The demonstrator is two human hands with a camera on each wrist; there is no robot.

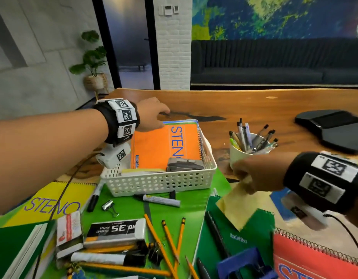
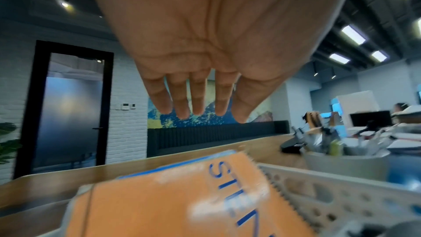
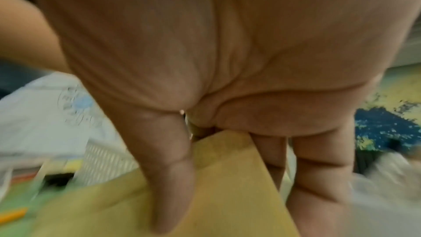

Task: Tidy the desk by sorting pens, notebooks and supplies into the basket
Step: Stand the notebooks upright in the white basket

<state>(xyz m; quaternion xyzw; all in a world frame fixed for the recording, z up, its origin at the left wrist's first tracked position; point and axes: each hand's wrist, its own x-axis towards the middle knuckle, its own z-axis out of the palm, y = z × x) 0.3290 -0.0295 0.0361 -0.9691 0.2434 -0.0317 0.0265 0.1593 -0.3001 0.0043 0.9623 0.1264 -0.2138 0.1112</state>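
A white perforated basket (image 1: 160, 183) stands on a green notebook and holds an orange STENO notebook (image 1: 154, 146) (image 2: 182, 205) and a grey stapler (image 1: 184, 165). My left hand (image 1: 152, 115) (image 2: 200, 107) hovers open over the basket's far left corner, fingers straight, holding nothing. My right hand (image 1: 252, 176) (image 3: 205, 150) pinches a tan paper envelope (image 1: 234, 208) (image 3: 227, 195) between thumb and fingers, just right of the basket and in front of a white cup of pens (image 1: 246, 150).
Pencils (image 1: 170, 236), markers (image 1: 158, 199), binder clips (image 1: 110, 207), staple boxes (image 1: 115, 230), and yellow (image 1: 53, 202), green (image 1: 234, 238) and red notebooks (image 1: 314, 262) crowd the near desk. A black pad (image 1: 333, 127) lies far right on the wooden desk (image 1: 254, 105).
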